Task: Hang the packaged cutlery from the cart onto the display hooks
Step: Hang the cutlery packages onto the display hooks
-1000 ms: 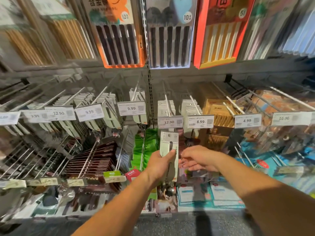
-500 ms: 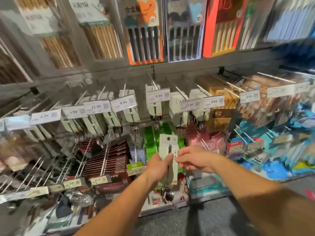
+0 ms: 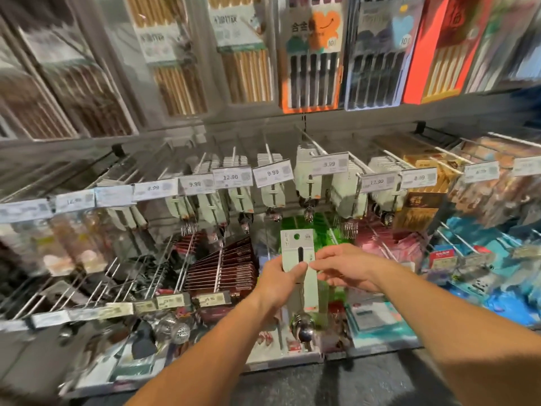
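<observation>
While left hand (image 3: 279, 278) pinches pack (image 3: 298, 253) upright below hook row (image 3: 310, 159), right hand (image 3: 345, 266) fingers pack's right edge. Pack not yet hung. Hooks already carry many packs. Cart unseen, remaining stock unknown.

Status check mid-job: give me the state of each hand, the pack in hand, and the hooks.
left hand: grips the pack's left edge
right hand: fingers at the pack's right edge
cutlery pack: upright, held, not yet hung
display hooks: loaded with hanging packs
</observation>
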Motion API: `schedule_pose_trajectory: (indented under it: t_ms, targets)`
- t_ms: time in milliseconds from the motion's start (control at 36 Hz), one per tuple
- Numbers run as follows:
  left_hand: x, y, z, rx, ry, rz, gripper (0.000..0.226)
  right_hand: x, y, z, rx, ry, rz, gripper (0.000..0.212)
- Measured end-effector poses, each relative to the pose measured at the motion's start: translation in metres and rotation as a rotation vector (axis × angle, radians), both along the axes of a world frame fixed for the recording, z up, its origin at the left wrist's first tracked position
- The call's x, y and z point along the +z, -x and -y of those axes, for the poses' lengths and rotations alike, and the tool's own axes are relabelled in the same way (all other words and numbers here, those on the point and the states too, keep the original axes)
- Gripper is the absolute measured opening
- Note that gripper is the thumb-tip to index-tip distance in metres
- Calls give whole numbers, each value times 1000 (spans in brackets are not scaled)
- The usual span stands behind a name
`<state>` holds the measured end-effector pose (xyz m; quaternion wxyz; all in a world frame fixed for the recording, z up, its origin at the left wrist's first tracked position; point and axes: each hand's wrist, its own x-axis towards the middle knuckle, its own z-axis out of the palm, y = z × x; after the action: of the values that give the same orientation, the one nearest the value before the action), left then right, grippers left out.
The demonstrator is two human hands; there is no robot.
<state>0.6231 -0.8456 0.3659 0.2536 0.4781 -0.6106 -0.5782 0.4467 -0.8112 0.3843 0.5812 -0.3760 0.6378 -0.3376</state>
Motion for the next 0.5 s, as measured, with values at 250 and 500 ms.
schedule_pose_trajectory:
  t_ms: [250, 500]
  targets:
    - [-2, -30, 33, 73, 43, 26, 25, 6, -36, 33, -15, 28, 16, 26]
    - [11, -15, 86, 104, 261, 158, 35, 6, -23, 91, -181, 221, -78, 10]
